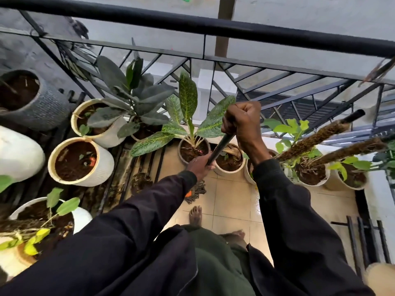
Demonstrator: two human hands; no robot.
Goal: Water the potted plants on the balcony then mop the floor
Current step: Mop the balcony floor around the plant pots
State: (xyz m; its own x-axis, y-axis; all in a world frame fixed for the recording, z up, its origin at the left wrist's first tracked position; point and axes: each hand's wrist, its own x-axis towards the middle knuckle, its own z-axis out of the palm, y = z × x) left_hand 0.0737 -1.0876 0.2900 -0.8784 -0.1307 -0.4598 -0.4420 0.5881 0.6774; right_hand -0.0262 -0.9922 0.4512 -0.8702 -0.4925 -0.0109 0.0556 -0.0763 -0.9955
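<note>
Head view: both hands, right hand, left hand, grip mop handle; pots crowd railing, tiles open.

I've got both hands on the mop handle: right hand fisted round the top, left hand gripping lower down. Mop head sits on the tiled floor, just ahead of my bare feet, partly hidden by the left sleeve. Tiles to the right look wet & shiny. Potted plants line the railing; variegated plant is directly behind the handle, white pots w/ bare soil off to the left.
</note>
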